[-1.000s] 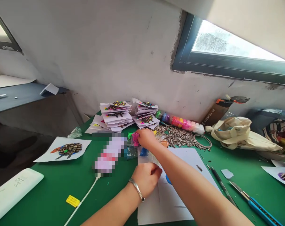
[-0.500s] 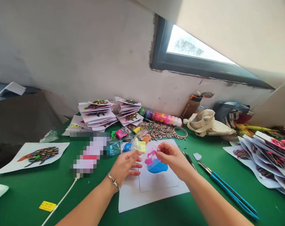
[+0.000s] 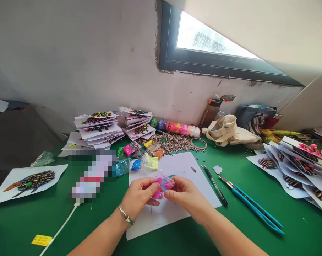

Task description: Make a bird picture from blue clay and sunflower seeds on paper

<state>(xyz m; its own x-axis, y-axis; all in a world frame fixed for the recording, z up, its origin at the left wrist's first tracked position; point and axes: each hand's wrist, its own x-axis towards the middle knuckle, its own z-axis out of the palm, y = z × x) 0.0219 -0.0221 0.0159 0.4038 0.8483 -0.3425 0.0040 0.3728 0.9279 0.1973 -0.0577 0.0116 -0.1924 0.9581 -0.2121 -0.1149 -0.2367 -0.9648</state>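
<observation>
A green counter (image 3: 256, 241) fills the lower half of the frame, running back to a grey wall under a window. A white sheet (image 3: 182, 165) lies at the lower centre of it, partly under the hands. A stack of finished cards (image 3: 97, 129) sits at centre left against the wall, and more cards (image 3: 296, 167) fan out along the right edge. A cream cloth bag (image 3: 227, 131) slumps right of centre, just beside a heap of sunflower seeds (image 3: 174, 142). At the lower centre the left hand (image 3: 138, 195) and right hand (image 3: 186, 197) come together over the sheet, each pinching, thumb against fingers, one end of a clear packet of pink clay (image 3: 163, 184), which is held just above the paper between them. A blue knife (image 3: 254, 206) lies slanted on the counter at lower right, well apart from the hands. Small loose clay packets (image 3: 147, 161) in yellow, blue and pink lie at the sheet's upper left corner.
</observation>
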